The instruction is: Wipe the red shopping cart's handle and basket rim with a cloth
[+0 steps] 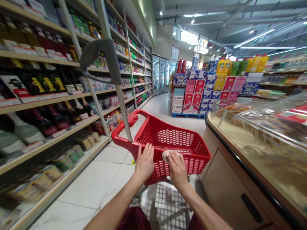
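Observation:
A red plastic shopping basket cart [172, 127] stands side-on in front of me, with a grey upright pole and a grey loop handle [112, 64] at its left end. My left hand [145, 161] lies flat against the near side by the pole, fingers stretched out and holding nothing. Under the fingers of my right hand [177, 167] is a crumpled off-white cloth [166, 156], pressed on the basket's near rim. Part of the cloth is hidden by that hand. The basket's inside shows no goods.
Shelves of bottles and cans [55, 127] line the left side. Close on the right is a wooden display counter [230, 182] with clear covers. Stacked drink cartons [194, 92] stand on a blue pallet ahead, with glass-door fridges [159, 75] behind. Pale tiles [93, 175] make the floor.

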